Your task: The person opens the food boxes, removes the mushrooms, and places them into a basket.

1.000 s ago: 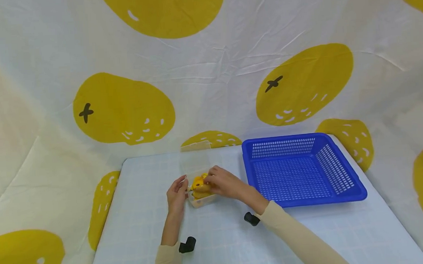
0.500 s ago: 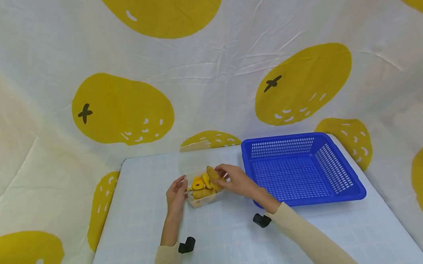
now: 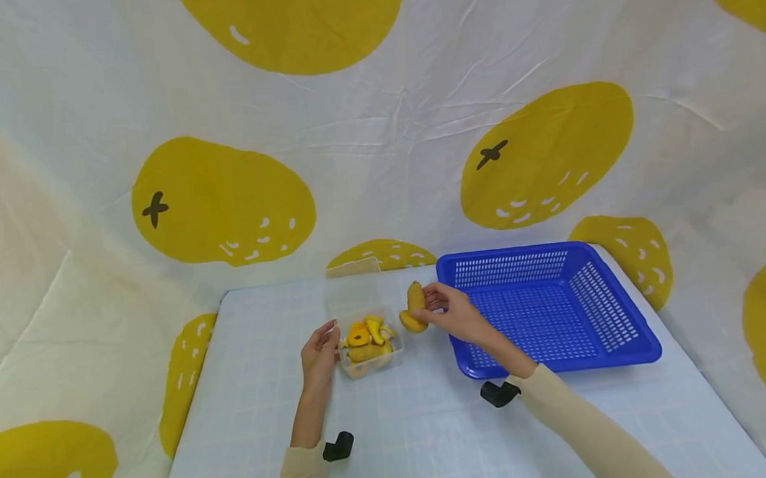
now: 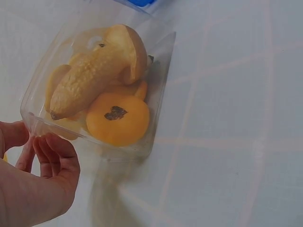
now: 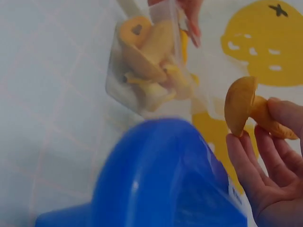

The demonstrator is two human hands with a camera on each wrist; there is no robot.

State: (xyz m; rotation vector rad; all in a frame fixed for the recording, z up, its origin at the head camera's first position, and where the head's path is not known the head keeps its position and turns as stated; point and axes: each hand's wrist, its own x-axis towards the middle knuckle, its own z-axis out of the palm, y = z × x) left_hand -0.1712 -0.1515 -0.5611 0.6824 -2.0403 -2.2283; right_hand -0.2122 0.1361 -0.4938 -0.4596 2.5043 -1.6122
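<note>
Where the mushroom-shaped piece [image 5: 240, 105] is held: out of the clear box [image 3: 364, 370], not yet set down, over the bench [image 3: 236, 420] near the blue basket [image 3: 524, 318].
Right hand [image 3: 455, 314]: the piece is gripped.
Left hand [image 3: 319, 352]: the box's edge is seemingly pinched.
Box contents: another such piece [image 4: 90, 80], a round orange fruit [image 4: 125, 130] and bananas [image 3: 374, 331] are left.

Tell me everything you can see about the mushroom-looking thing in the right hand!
The mushroom-shaped thing is yellowish brown, with a rounded cap and a chunky stem. It looks solid, but what it's made of is hard to tell. The right-hand grip holds it by the stem, cap down in the head view. There it shows between the clear box and the blue basket. It seems to touch nothing except the hand.
</note>
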